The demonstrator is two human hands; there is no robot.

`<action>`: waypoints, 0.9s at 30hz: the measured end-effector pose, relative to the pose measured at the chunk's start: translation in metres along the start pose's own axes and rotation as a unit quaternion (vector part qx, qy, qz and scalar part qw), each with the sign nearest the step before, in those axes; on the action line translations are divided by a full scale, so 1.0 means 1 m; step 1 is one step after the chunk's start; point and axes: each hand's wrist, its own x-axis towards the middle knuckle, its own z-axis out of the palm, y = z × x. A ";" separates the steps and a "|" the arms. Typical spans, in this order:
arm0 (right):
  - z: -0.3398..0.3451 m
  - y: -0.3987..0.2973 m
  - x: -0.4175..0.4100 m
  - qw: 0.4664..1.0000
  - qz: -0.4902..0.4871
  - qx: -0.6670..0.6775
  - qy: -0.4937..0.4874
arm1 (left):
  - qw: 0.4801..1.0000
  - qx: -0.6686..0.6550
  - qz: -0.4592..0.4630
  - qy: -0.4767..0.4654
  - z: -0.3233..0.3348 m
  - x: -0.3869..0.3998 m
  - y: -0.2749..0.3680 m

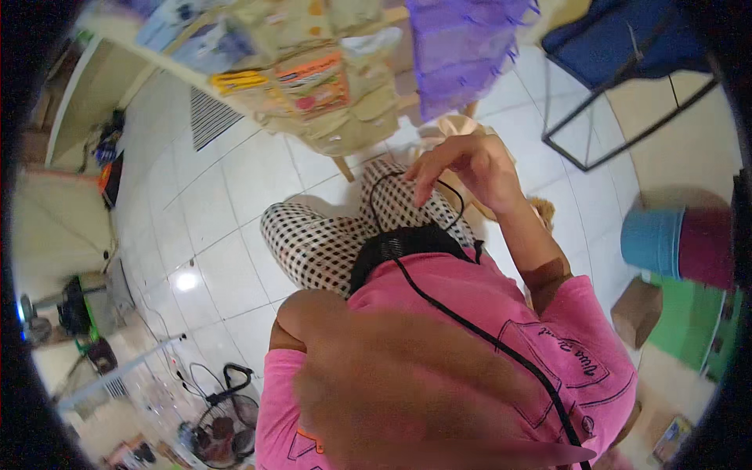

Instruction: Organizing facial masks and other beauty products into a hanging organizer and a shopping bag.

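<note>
My right hand (461, 170) hangs over my right knee with the fingers loosely bent and apart, and no object shows in it. Beneath it, a black cord (460, 202) loops over my black-and-white checked trousers (317, 244). The cord runs from a black waist pouch (390, 244) on my lap. Just beyond the hand is a shiny cream cloth (458, 125). My left arm (305, 320) folds up towards the camera and passes into a brown blur, so the left hand cannot be made out. In front hang beige fabric pockets (370, 117) holding an orange packet (314, 82) and yellow items (238, 80).
Purple cloth (452, 59) hangs beside the pockets. A dark blue seat on a black metal frame (587, 167) stands at the upper right. Blue tubs (652, 241) and a cardboard box (637, 311) sit at the right. An electric fan (226, 429) stands at the lower left on white floor tiles (229, 258).
</note>
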 end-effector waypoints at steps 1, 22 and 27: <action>-0.011 0.006 -0.021 1.000 0.003 -0.003 0.022 | 0.999 -0.033 -0.018 -0.028 0.005 -0.009 0.006; -0.071 0.057 -0.179 0.813 0.152 0.010 0.563 | 0.731 -0.527 -0.313 -0.301 0.078 -0.010 0.047; -0.084 0.068 -0.185 0.817 0.135 0.044 0.559 | 0.639 -0.613 -0.335 -0.321 0.102 0.003 0.050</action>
